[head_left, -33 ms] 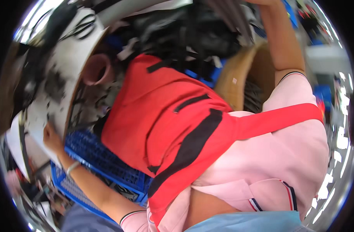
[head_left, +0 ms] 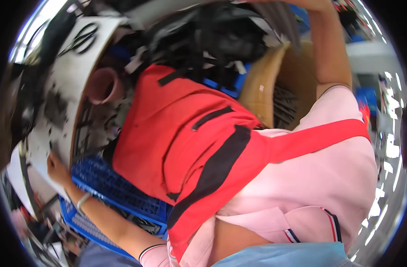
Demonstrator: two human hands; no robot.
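Observation:
My left hand is closed at the edge of a white worktable, a bracelet on its wrist. A small dark thin tip shows just above its fingers; I cannot make out what it belongs to. My right arm is raised, and my right hand is cut off by the upper edge, its fingers out of sight. Closest to it, grey strips hang down; whether it grips them is hidden. A red apron with black trim covers my front.
Below the table edge stand blue plastic crates. A pink bin sits beside the table. An open cardboard box holds grey strips. Black bags or sheeting lie at the far side, and black-handled scissors rest on the table.
The whole view has shifted a little, with the table, bin and box now further left. At the upper edge, more of my right hand shows, stretching leftward. My left hand stays closed at the table edge.

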